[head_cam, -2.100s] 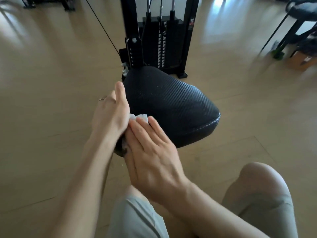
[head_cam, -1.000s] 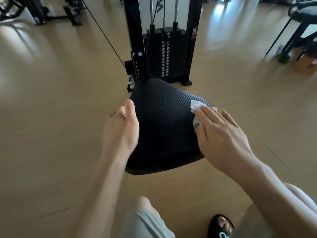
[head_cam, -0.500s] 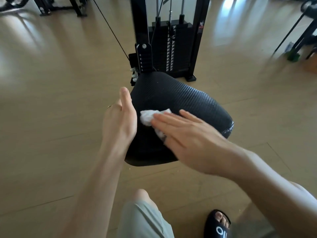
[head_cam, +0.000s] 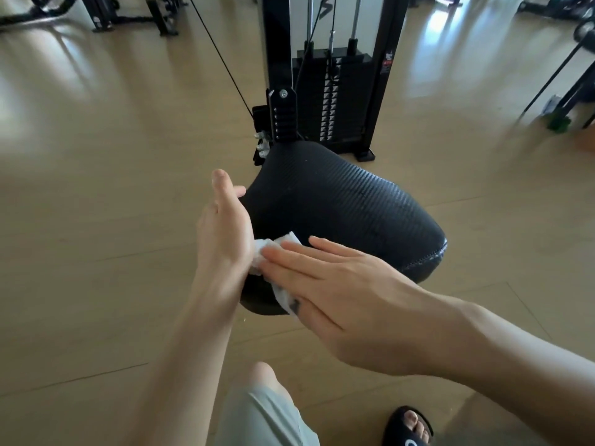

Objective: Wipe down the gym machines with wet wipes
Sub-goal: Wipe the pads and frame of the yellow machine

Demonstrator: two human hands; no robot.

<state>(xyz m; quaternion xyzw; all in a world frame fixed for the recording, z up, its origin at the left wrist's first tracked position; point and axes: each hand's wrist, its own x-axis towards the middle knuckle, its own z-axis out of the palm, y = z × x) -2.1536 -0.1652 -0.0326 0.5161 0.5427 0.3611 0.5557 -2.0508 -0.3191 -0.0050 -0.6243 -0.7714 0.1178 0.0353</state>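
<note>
I am in a gym: ahead of me stands a black cable machine [head_cam: 325, 72] with a weight stack [head_cam: 331, 101], a padded black seat [head_cam: 338, 214] before it, more equipment frames [head_cam: 106, 11] on the glossy wooden floor [head_cam: 112, 156].

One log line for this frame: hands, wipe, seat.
right hand: flat, pressing white wet wipe on black textured seat pad near edge | left hand: open at pad's left side

The right hand [head_cam: 338, 294] presses a crumpled white wet wipe [head_cam: 273, 272] flat-fingered against the near-left edge of the black textured padded seat [head_cam: 347, 214]; the left hand [head_cam: 225, 233] steadies that edge.
</note>
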